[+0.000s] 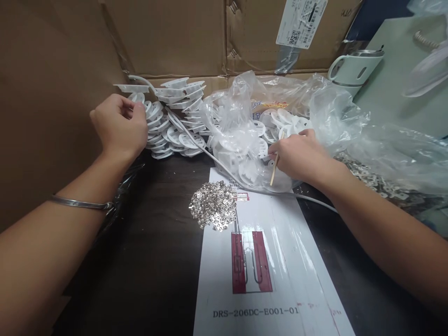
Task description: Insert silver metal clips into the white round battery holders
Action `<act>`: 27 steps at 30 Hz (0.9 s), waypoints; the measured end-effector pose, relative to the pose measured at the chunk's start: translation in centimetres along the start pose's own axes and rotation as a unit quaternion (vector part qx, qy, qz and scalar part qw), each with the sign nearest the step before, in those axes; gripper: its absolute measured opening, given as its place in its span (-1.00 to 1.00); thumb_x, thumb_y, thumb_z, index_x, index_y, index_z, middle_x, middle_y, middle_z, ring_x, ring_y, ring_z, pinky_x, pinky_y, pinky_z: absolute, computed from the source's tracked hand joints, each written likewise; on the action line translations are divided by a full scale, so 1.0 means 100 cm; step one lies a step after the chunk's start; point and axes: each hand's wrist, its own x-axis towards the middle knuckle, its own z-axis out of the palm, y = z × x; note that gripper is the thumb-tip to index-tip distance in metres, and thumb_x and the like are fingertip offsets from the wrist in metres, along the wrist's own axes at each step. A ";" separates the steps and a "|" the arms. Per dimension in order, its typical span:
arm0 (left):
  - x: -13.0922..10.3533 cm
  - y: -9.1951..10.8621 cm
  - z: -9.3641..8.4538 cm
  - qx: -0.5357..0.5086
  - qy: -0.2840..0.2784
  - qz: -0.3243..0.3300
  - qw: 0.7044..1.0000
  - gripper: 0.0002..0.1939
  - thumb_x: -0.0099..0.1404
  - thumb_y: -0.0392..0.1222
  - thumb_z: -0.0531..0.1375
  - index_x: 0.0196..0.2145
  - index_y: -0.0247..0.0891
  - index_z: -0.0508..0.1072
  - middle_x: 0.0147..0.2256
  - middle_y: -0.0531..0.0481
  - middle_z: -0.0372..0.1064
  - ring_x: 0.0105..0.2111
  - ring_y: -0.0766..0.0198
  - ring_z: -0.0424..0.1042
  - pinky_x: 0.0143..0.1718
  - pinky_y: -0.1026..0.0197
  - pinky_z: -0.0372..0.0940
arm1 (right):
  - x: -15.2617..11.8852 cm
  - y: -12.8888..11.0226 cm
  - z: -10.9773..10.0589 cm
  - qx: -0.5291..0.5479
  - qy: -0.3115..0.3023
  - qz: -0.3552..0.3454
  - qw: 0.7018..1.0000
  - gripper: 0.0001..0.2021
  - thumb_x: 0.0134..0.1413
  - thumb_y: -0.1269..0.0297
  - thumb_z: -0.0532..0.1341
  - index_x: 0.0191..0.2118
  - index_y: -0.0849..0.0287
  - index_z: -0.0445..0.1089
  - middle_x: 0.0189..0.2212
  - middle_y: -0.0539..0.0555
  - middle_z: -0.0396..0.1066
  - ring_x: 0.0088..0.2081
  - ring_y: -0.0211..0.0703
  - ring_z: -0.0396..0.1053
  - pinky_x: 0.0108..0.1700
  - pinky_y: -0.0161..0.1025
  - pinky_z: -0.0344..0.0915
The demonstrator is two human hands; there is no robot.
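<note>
My left hand (pixel 121 123) is closed at the left end of a heap of white plastic discs (pixel 166 133), its fingertips pinched at a white plastic disc (pixel 137 97). My right hand (pixel 301 151) is closed around a thin wooden stick (pixel 275 165), which points down. That hand is at a clear plastic bag (pixel 234 135) holding more white discs (pixel 276 119); its far fingers are partly hidden. Between my arms, a pile of small shiny metal pieces (pixel 213 205) lies on a white printed sheet (pixel 290 261) and partly on the dark table (pixel 154 242).
A grey cable (pixel 217 161) runs across the discs and sheet. Cardboard boxes (pixel 175 37) wall off the back and left. At right stand a pale mug (pixel 357 67) and a paper bag (pixel 392 93), with more metal parts (pixel 378 179) under clear plastic.
</note>
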 end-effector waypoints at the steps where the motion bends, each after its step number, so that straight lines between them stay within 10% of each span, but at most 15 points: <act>1: -0.001 0.000 0.000 -0.019 0.004 -0.001 1.000 -0.88 0.18 -0.22 0.19 -0.41 -0.33 0.46 -0.51 0.07 0.29 -0.49 0.34 0.19 -0.27 0.22 0.22 | -0.002 0.001 -0.003 0.005 0.018 0.005 1.000 -0.75 0.11 0.48 0.06 -0.32 0.23 0.50 -0.56 0.11 0.35 -0.43 -0.14 0.30 -0.15 -0.07 0.04; 9: -0.036 0.028 -0.005 -0.220 -0.057 -0.011 0.974 -0.83 0.21 -0.19 0.21 -0.51 -0.28 0.42 -0.63 0.10 0.22 -0.60 0.39 0.15 -0.50 0.25 0.05 | -0.019 -0.008 -0.011 0.113 0.299 -0.070 0.945 -0.80 0.18 0.33 0.13 -0.33 0.18 0.51 -0.46 0.14 0.46 -0.26 0.04 0.40 0.04 0.09 0.14; 14: -0.092 0.077 -0.012 -0.386 -0.324 -0.131 0.854 -0.42 0.28 0.30 0.02 -0.35 -0.30 0.51 -0.60 -0.04 0.39 -0.74 0.39 0.15 -0.70 0.23 -0.05 | -0.033 -0.009 -0.021 0.120 0.435 -0.086 0.888 -0.79 0.24 0.24 0.12 -0.28 0.14 0.50 -0.21 0.07 0.54 -0.17 0.01 0.44 0.10 0.10 0.14; 19: -0.120 0.097 -0.027 -0.500 -0.406 -0.198 0.739 -0.40 0.27 0.31 0.02 -0.22 -0.31 0.50 -0.50 -0.09 0.45 -0.73 0.40 0.19 -0.74 0.26 -0.02 | -0.041 -0.017 -0.022 0.202 0.482 -0.140 0.841 -0.83 0.22 0.29 0.17 -0.23 0.22 0.49 -0.18 0.14 0.54 -0.11 -0.03 0.47 -0.02 -0.03 0.32; 22: -0.126 0.094 -0.036 -0.539 -0.407 -0.205 0.708 -0.55 0.28 0.20 0.08 -0.28 -0.28 0.46 -0.54 -0.03 0.39 -0.71 0.38 0.22 -0.72 0.28 0.06 | -0.038 -0.037 -0.006 0.269 0.444 -0.256 0.815 -0.89 0.18 0.34 0.21 -0.22 0.18 0.48 -0.14 0.11 0.53 -0.13 -0.09 0.48 -0.03 -0.05 0.34; 27: -0.134 0.073 -0.033 -0.528 -0.285 -0.240 0.763 -0.72 0.27 -0.08 0.15 -0.52 -0.29 0.38 -0.66 0.02 0.29 -0.73 0.41 0.19 -0.71 0.30 0.06 | -0.037 -0.063 0.025 0.361 0.434 -0.273 0.779 -0.90 0.19 0.31 0.17 -0.23 0.14 0.43 -0.10 0.14 0.49 -0.12 -0.13 0.43 -0.13 -0.14 0.37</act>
